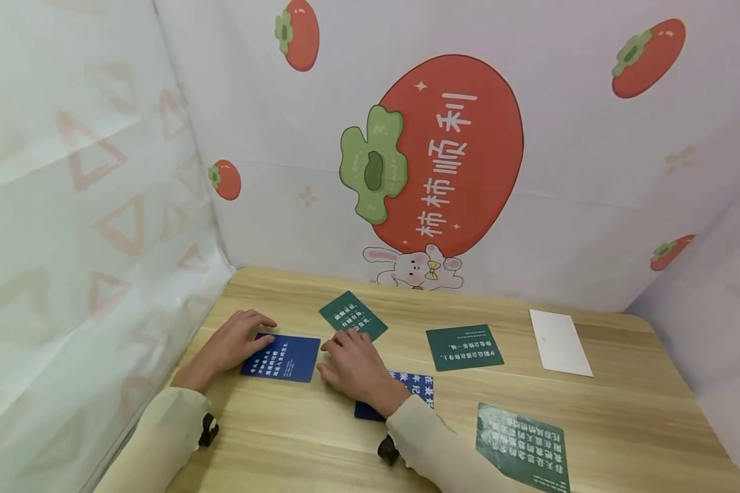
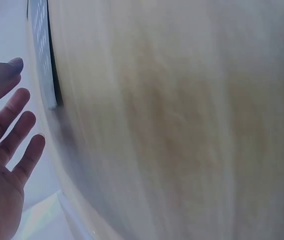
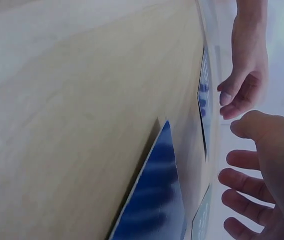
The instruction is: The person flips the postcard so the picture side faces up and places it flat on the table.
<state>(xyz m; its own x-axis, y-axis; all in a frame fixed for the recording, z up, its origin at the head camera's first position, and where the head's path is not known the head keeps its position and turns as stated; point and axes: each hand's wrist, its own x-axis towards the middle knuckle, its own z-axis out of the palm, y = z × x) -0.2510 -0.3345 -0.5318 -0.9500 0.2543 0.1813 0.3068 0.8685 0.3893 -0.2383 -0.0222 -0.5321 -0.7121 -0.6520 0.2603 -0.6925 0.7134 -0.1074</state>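
Note:
At the table's left, a blue card (image 1: 290, 359) with white writing lies flat. My left hand (image 1: 237, 342) is over its left end, thumb along the upper edge; whether it touches the card I cannot tell. In the left wrist view that hand (image 2: 4, 155) has its fingers spread and loosely bent, holding nothing. My right hand (image 1: 358, 366) hovers between this card and a second blue card (image 1: 419, 394), which its wrist partly covers. Loosely bent fingers (image 3: 249, 182) with nothing in them show in the right wrist view. A green card (image 1: 351, 313) lies just beyond the right hand.
On the wood-grain table (image 1: 284, 438), a green card (image 1: 465, 348) lies right of centre and another green card (image 1: 521, 448) near the front right. A white card (image 1: 560, 342) is at the back right. A printed cloth wall (image 1: 567, 205) stands behind, with another cloth (image 1: 99, 274) along the left.

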